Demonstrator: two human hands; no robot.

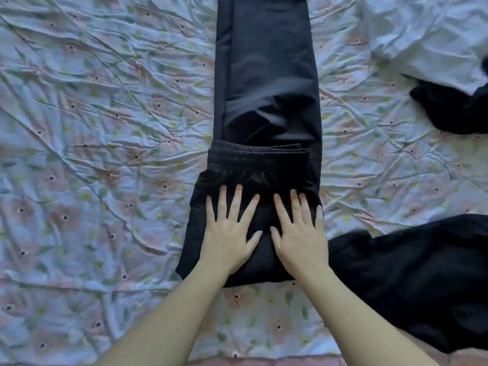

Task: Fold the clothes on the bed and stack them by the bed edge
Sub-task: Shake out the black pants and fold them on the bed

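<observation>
Two bare hands lie flat on one pair of black trousers (266,83) stretched down the middle of the bed; the left hand (227,233) and the right hand (299,233) sit side by side on the near, folded-over end, fingers straight and spread wide, palms pressing the cloth, gripping nothing; the thumbs point toward each other and nearly meet. Just beyond the fingertips runs the gathered elastic waistband (258,154), lying across the trouser legs, which run on away to the far edge of view. The floral bedsheet (105,128), one sheet, much creased, shows on both sides of the trousers and in a strip near the forearms. Three other pieces of cloth lie to the right: one black garment (412,273) heaped near, just beside the right wrist; a second black garment (449,109) farther off at the right edge; one white cloth (422,35) crumpled at the far right corner, its edge lying over that second black piece.
</observation>
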